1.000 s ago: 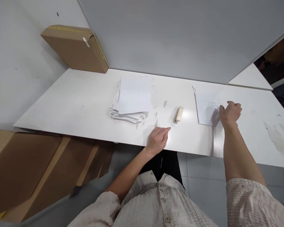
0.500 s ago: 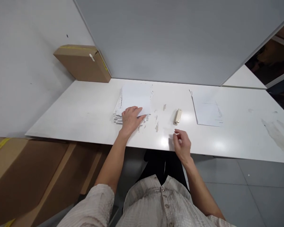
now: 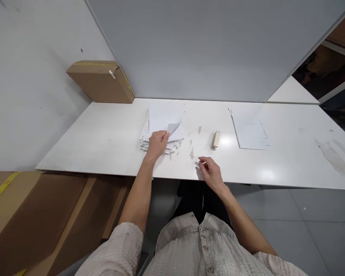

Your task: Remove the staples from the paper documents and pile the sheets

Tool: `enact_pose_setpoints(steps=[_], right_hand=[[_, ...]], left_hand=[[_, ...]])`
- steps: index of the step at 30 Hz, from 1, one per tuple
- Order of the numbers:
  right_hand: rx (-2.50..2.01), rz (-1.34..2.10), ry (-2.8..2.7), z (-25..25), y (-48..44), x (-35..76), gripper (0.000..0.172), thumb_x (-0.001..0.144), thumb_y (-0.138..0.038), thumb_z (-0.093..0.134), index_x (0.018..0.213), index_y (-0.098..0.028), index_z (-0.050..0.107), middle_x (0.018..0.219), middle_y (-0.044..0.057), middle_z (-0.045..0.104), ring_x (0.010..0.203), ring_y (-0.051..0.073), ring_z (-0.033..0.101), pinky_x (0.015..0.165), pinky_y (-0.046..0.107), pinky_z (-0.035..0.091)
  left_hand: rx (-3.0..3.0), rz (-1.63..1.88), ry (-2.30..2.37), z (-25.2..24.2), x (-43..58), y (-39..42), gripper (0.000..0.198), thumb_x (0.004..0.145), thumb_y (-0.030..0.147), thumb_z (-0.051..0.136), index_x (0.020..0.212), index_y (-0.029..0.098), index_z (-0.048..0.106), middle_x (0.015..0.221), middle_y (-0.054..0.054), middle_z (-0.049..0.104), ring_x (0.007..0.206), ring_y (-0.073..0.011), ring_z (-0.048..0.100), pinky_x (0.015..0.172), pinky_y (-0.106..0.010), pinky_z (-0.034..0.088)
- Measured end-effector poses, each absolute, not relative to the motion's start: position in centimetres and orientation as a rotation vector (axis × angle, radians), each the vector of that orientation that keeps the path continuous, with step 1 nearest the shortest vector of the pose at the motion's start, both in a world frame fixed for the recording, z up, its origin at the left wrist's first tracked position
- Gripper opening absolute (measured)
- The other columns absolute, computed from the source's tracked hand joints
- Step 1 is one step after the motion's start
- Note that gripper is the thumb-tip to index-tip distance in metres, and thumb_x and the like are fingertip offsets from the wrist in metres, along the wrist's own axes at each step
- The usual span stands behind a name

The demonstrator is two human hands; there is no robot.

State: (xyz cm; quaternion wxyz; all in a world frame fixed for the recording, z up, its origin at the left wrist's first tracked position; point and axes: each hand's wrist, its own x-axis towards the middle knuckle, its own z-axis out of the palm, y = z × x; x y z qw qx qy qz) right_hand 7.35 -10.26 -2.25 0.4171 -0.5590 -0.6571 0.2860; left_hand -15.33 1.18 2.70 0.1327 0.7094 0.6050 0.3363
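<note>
My left hand (image 3: 158, 145) is at the front of a thick, uneven stack of paper (image 3: 161, 117), left of the table's middle. Its thumb and fingers pinch the near edge of the top sheet (image 3: 174, 129), whose right corner curls up. My right hand (image 3: 211, 171) hovers near the table's front edge, fingers loosely bent and apart, with nothing in it. Beyond that hand a cream stapler (image 3: 216, 140) lies on the table. Farther right rests a thinner pile of sheets (image 3: 250, 132) with faint printing.
The white table (image 3: 290, 161) has worn marks and stains. At its back left a cardboard box (image 3: 103, 82) leans against the wall. A grey panel (image 3: 195, 50) closes off the back. Large cardboard boxes (image 3: 31, 214) stand below at the left.
My left hand has closed on the top sheet's near edge and lifted its corner. My right hand has moved left, toward the paper stack. The stapler has stayed in place.
</note>
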Motion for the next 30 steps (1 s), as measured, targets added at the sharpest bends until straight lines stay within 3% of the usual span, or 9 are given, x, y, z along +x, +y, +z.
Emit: enact_pose_setpoints(steps=[2, 8, 13, 17, 19, 22, 26, 30], right_hand=[[-1.406, 0.747, -1.619, -2.2, -10.2, 7.2, 0.022, 0.089, -0.032, 0.045, 0.106, -0.022, 0.056, 0.091, 0.006, 0.058, 0.064, 0.014, 0.054, 0.062, 0.030, 0.047], [-1.411, 0.865, -1.491, -1.6, -9.6, 6.7, 0.025, 0.088, -0.038, 0.047, 0.105, -0.023, 0.056, 0.091, 0.005, 0.061, 0.065, 0.015, 0.057, 0.064, 0.031, 0.048], [-1.398, 1.016, -1.393, -1.0, -7.9, 6.0, 0.028, 0.084, -0.042, 0.050, 0.103, -0.023, 0.057, 0.086, 0.002, 0.061, 0.063, 0.014, 0.059, 0.063, 0.030, 0.048], [-1.363, 1.187, -1.258, -0.4, -6.1, 5.3, 0.031, 0.081, -0.046, 0.053, 0.101, -0.023, 0.058, 0.086, 0.001, 0.060, 0.061, 0.012, 0.059, 0.057, 0.026, 0.047], [-1.328, 1.260, -1.167, 0.1, -5.4, 5.0, 0.033, 0.081, -0.050, 0.054, 0.097, -0.022, 0.059, 0.085, 0.001, 0.061, 0.059, 0.011, 0.058, 0.054, 0.025, 0.047], [-1.205, 1.455, -0.978, 1.1, -5.1, 4.6, 0.042, 0.081, -0.058, 0.050, 0.094, -0.020, 0.060, 0.083, 0.003, 0.063, 0.059, 0.012, 0.059, 0.053, 0.025, 0.048], [-0.992, 1.765, -0.749, 1.7, -5.6, 4.9, 0.058, 0.080, -0.068, 0.040, 0.098, -0.017, 0.060, 0.087, 0.010, 0.068, 0.068, 0.020, 0.066, 0.060, 0.034, 0.053], [-1.117, 1.587, -0.739, 0.5, -7.3, 6.7, 0.038, 0.071, -0.046, 0.070, 0.094, -0.018, 0.063, 0.087, 0.006, 0.071, 0.073, 0.020, 0.066, 0.066, 0.032, 0.052]], left_hand=[[1.948, 1.064, 1.748, 2.6, -15.1, 0.8, 0.028, 0.087, 0.032, 0.045, 0.068, 0.020, 0.061, 0.068, -0.002, 0.059, 0.074, -0.0179, 0.053, 0.068, -0.029, 0.041], [1.676, 1.296, 1.770, 2.4, -14.3, -0.5, 0.017, 0.076, 0.036, 0.060, 0.078, 0.021, 0.066, 0.086, -0.003, 0.065, 0.085, -0.0177, 0.057, 0.074, -0.028, 0.044], [1.503, 1.256, 1.694, 2.6, -14.0, -0.6, 0.025, 0.068, 0.043, 0.068, 0.070, 0.019, 0.067, 0.071, 0.000, 0.064, 0.071, -0.0149, 0.056, 0.065, -0.024, 0.043], [1.476, 1.240, 1.654, 2.8, -14.3, -0.2, 0.028, 0.074, 0.044, 0.064, 0.063, 0.017, 0.065, 0.054, 0.003, 0.054, 0.055, -0.0115, 0.049, 0.053, -0.024, 0.038], [1.529, 1.286, 1.661, 3.0, -14.5, -0.3, 0.025, 0.075, 0.042, 0.063, 0.066, 0.018, 0.066, 0.059, 0.002, 0.058, 0.060, -0.0130, 0.053, 0.057, -0.025, 0.041], [1.810, 1.458, 1.651, 3.5, -14.2, -1.6, 0.015, 0.078, 0.035, 0.064, 0.073, 0.021, 0.068, 0.076, -0.001, 0.068, 0.082, -0.0181, 0.058, 0.075, -0.031, 0.045], [2.429, 1.398, 1.437, 3.8, -12.2, -6.6, 0.013, 0.081, 0.018, 0.059, 0.088, 0.024, 0.068, 0.089, -0.002, 0.071, 0.099, -0.0242, 0.055, 0.089, -0.044, 0.038], [2.702, 1.117, 1.192, 2.0, -10.4, -12.4, 0.022, 0.080, 0.018, 0.062, 0.100, 0.024, 0.065, 0.097, -0.004, 0.071, 0.103, -0.0281, 0.055, 0.086, -0.046, 0.036]])
